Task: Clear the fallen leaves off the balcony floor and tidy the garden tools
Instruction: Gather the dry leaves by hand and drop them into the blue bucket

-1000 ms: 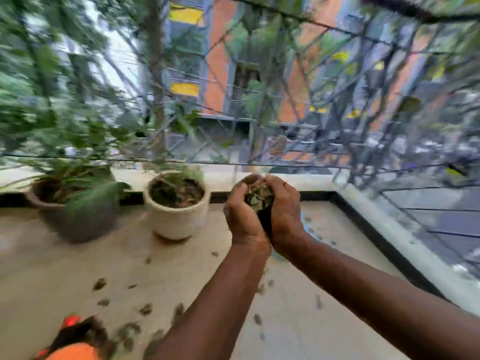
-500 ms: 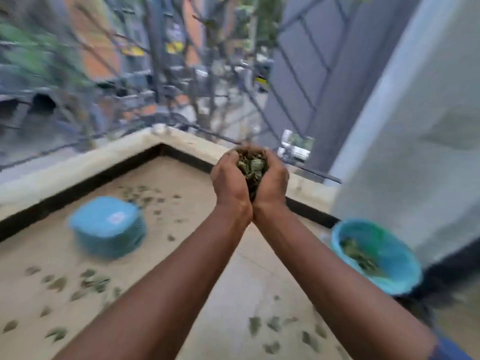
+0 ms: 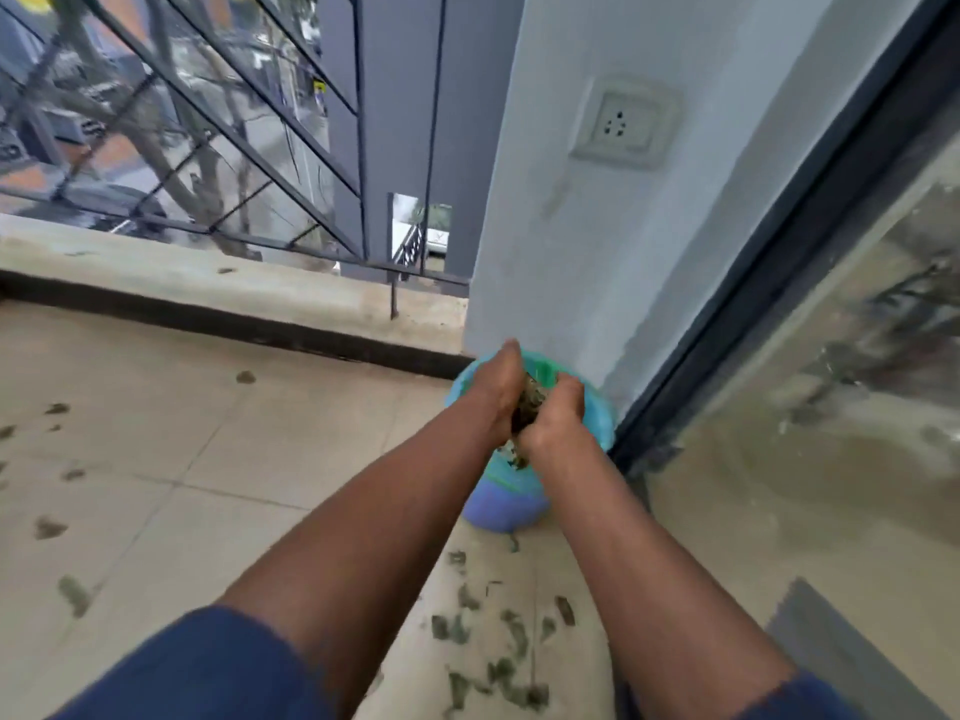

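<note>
Two hands, the left hand and the right hand, clasp a clump of leaves over a blue bin.
Beige tiled balcony floor spreads widest, meeting a pale wall and a dark-framed glass door on the right. The bin, lined with a teal bag, stands on the floor in the corner by the wall and the door frame. Above its mouth the palms face each other, cupped round the clump squeezed between them, with a few bits hanging below. Loose leaves lie scattered on the tiles near the bin and further left.
</note>
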The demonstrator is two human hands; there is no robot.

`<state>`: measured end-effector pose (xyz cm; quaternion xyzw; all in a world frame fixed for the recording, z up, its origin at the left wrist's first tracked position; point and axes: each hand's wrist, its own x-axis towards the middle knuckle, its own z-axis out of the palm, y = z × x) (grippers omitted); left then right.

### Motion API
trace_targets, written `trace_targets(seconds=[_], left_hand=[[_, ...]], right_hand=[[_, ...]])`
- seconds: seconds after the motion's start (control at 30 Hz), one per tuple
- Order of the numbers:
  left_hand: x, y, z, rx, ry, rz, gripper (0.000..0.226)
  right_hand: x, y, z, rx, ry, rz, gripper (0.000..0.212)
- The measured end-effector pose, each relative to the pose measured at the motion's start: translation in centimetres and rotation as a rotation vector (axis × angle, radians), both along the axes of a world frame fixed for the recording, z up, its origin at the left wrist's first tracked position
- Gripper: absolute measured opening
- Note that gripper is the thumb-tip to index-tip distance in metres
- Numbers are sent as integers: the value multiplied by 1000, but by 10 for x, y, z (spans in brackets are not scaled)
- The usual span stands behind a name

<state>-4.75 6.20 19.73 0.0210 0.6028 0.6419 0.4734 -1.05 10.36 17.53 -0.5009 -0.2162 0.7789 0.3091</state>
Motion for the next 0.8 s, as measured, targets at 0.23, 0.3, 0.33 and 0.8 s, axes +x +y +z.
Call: trace_targets(seconds=[0.23,0.3,0.33,0.8], left_hand=[[-56,-47,4,-169,104,-304,77],[-80,-76,24,-180,171,-315,80],[-87,-95,40,-161,211,-307,78],[-29,-538,141,-437,950,560,59]], right_hand=[[8,36,-19,-21,-318,227,80],[-3,32,-23,107,-353,207,72],[-10,19,-18,184,-346,195,64],[-91,-398,124,1634,57,1254,42]])
